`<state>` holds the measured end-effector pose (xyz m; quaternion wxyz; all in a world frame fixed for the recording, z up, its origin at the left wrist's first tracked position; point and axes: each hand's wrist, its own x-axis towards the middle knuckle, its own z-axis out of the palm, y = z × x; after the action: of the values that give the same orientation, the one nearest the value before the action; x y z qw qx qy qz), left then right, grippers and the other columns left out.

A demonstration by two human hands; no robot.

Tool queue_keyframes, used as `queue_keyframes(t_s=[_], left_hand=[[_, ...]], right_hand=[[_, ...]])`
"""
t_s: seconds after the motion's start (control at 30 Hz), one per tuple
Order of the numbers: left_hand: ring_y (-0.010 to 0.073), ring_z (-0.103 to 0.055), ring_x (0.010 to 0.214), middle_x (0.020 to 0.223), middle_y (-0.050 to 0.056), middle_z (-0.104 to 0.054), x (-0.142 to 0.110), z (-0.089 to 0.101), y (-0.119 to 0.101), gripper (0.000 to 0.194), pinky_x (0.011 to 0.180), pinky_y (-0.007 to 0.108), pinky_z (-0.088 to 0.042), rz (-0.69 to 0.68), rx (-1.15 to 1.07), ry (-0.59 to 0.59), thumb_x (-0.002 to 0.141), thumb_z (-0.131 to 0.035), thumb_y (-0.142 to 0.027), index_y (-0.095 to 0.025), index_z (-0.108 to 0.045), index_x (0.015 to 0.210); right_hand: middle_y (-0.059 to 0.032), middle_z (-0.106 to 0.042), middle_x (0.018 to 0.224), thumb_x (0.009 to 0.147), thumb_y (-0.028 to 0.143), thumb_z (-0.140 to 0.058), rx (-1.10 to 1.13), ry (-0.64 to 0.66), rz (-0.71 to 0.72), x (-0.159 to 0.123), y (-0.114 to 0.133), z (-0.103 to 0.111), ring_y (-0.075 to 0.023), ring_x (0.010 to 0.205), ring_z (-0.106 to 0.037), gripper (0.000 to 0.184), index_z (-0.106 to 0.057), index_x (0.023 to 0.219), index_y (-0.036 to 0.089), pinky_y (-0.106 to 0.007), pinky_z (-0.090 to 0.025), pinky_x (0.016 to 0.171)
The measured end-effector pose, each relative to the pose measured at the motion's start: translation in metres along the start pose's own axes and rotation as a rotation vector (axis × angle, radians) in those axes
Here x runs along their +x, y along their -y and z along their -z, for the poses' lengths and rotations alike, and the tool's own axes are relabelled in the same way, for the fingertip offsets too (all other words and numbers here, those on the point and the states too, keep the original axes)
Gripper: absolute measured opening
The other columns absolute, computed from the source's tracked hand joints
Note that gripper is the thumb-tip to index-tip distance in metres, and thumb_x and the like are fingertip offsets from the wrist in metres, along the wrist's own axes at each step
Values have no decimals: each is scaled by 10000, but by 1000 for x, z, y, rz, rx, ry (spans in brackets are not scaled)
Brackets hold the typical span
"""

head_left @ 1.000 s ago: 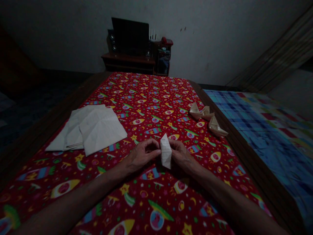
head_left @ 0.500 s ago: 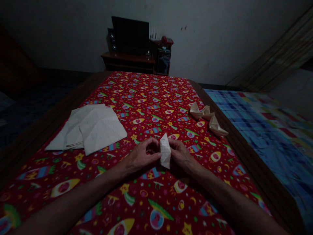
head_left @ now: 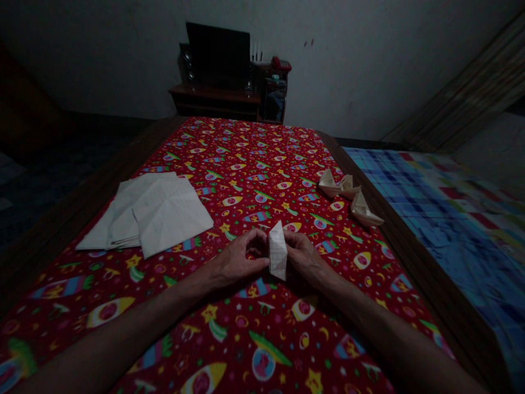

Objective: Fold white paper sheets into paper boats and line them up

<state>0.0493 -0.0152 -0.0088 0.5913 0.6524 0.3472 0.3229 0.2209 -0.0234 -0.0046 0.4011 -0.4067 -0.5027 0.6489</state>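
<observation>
Between my two hands is a small piece of folded paper point(head_left: 278, 254), white with faint grid lines, held on end with a pointed top. My right hand point(head_left: 305, 257) grips its right side, the fingers partly hidden behind it. On the other side, my left hand point(head_left: 241, 257) curls its thumb and fingers to the paper's left edge, with a gap showing inside the curl. Several folded paper boats point(head_left: 365, 210) sit near the right edge of the red cloth. To the left lies a spread stack of creased white paper sheets point(head_left: 172, 213).
A red tablecloth point(head_left: 262, 361) with rocket prints covers the dark wooden table. Beyond its far end stand a black monitor point(head_left: 219, 57) with speakers and a red telephone point(head_left: 281, 64) on a desk. A blue checked sheet point(head_left: 410, 191) spreads out at the right.
The folded paper has turned slightly in my hands, its gridded face showing a little more. My hands stay in nearly the same place, and the view has tilted down slightly.
</observation>
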Motion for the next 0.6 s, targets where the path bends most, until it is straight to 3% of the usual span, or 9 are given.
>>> queue_keyframes(t_s=[0.17,0.3,0.5,0.6], left_hand=[[123,-568,687,786,-15,-570,0,-6,2,239,647,262,-488,40,102,-145,651,-558,-191,-180,-477,876],[109,-561,673,782,-12,-569,1,-9,1,230,604,220,-468,65,68,-219,693,-568,-269,-169,-497,888],[111,-582,647,753,-7,-605,1,-7,2,224,606,213,-477,59,64,-251,725,-567,-306,-157,-554,892],[117,-593,642,738,-5,-631,0,-5,2,182,607,211,-479,35,104,-248,736,-548,-282,-154,-600,855]], right_hand=[[20,-589,606,735,468,-649,-51,-6,5,0,-3,-1,-88,512,-481,316,-693,825,169,-184,-376,478],[9,-633,652,750,429,-629,-117,-93,101,2,-5,1,-122,568,-557,269,-694,826,179,-218,-436,541],[-31,-679,776,802,199,-529,-650,-214,415,-6,7,5,-137,678,-599,170,-693,839,174,-223,-445,612],[-34,-681,799,821,172,-503,-747,-204,484,-10,10,3,-130,683,-606,187,-681,880,176,-220,-453,629]])
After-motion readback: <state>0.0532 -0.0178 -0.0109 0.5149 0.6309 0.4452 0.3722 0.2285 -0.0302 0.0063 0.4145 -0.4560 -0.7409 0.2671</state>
